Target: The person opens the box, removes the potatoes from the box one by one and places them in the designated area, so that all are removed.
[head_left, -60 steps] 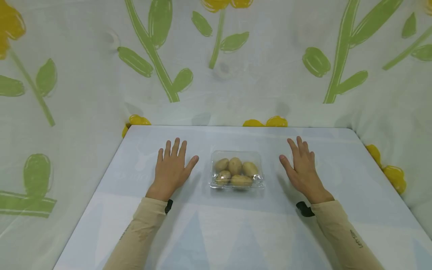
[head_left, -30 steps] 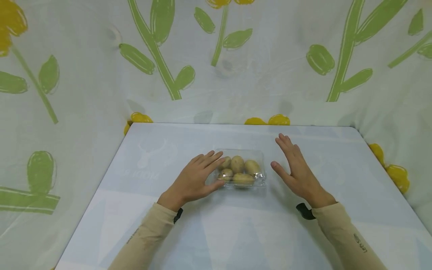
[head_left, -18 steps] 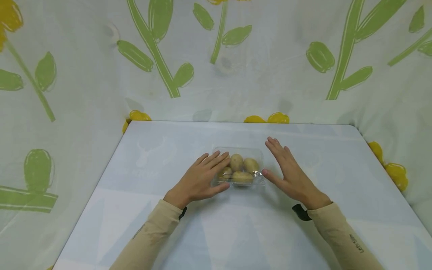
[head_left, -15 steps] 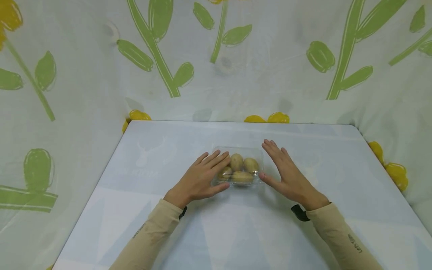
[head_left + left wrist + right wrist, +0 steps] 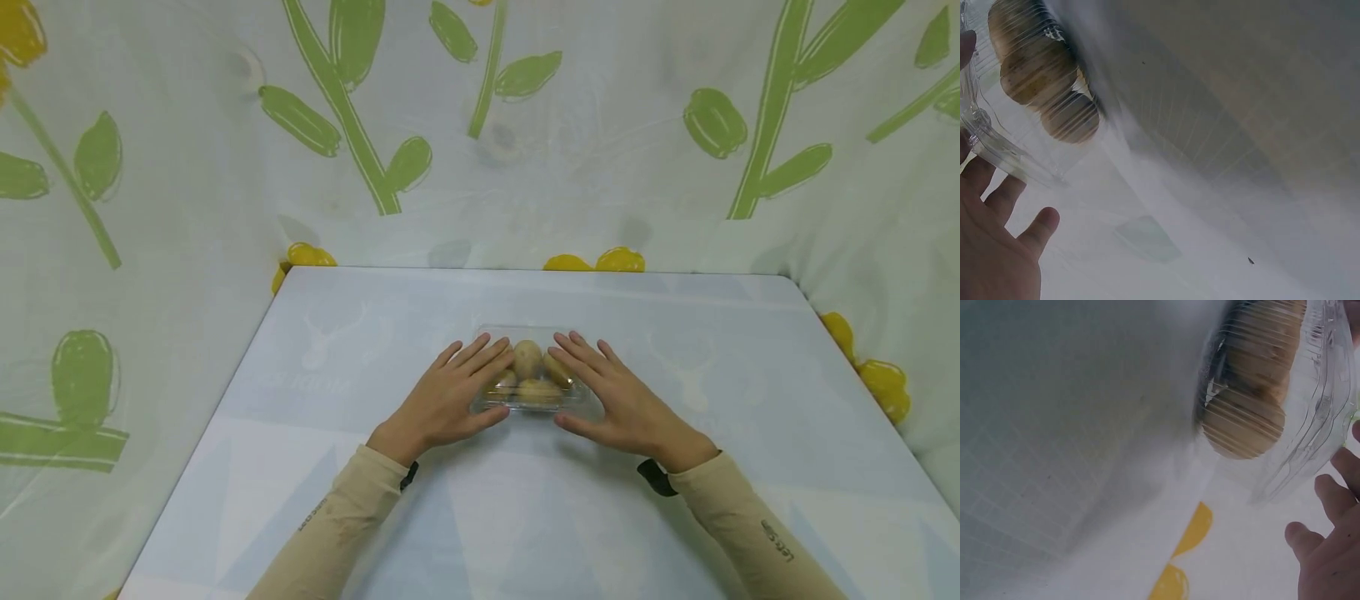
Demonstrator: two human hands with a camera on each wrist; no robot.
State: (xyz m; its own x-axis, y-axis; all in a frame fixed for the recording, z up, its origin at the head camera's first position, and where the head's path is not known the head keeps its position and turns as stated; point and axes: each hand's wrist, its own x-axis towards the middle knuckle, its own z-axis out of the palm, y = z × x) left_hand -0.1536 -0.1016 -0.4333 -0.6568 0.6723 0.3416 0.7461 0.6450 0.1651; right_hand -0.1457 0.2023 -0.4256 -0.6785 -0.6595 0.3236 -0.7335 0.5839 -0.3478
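Note:
A clear plastic clamshell box (image 5: 534, 333) holding several potatoes (image 5: 527, 358) sits on the table between the two hands. Over its left end lies my left hand (image 5: 446, 400), fingers extended across the lid and thumb along the near side. My right hand (image 5: 622, 404) covers the right end in a mirrored way, its fingers straight too. In the left wrist view, fingers reach along the rim of the box (image 5: 1022, 162); the right wrist view shows the same at the opposite rim. Whether the fingertips press the plastic, I cannot tell. The box's ends are partly hidden by the hands.
The pale table (image 5: 360, 333) has a faint blue triangle pattern, and its far edge meets a white curtain (image 5: 585, 150) printed with green stems and yellow flowers. More curtain hangs along the left and right sides.
The left hand has come right onto the box's left end and stayed there. The right hand has moved left, from beside the box to over its right end. The box has not visibly moved.

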